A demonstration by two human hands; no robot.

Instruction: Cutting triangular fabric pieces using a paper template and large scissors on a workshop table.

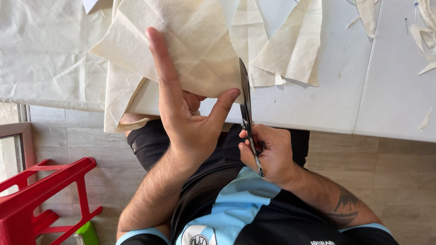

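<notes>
Right hand (268,154), lower centre of the frame: closing around the handles of a pair of dark scissors (247,113), fingers curled through the loops, blades pointing up toward the table edge and lying against the cloth. Left hand (186,122), centre of the frame: pinching the lower edge of a cream fabric piece (190,45) between thumb and curled fingers, index finger stretching straight up across the cloth, so the hand is partly open and gripping only at the hem. Fabric piece: lying upper centre, overhanging the front edge of a white table (345,104); judged light, limp and creased, likely to sag and slide unless it is being held taut just beside the blades, the best hold being the free edge near the cut line. Scissors: judged rigid and sharp at the tips, best held by the handle loops alone. Further cream fabric offcuts (290,50): resting just right of the blades in the upper centre. Narrow cloth strips (424,36): scattering along the upper right corner, well apart from the hands. Larger pale sheet (45,54): draping over the upper left. Red plastic stool (45,195): standing on the tiled floor (399,168) at lower left, beside a small green object (87,233) of a kind that cannot be told. Person's black and light-blue clothing filling the bottom centre.
</notes>
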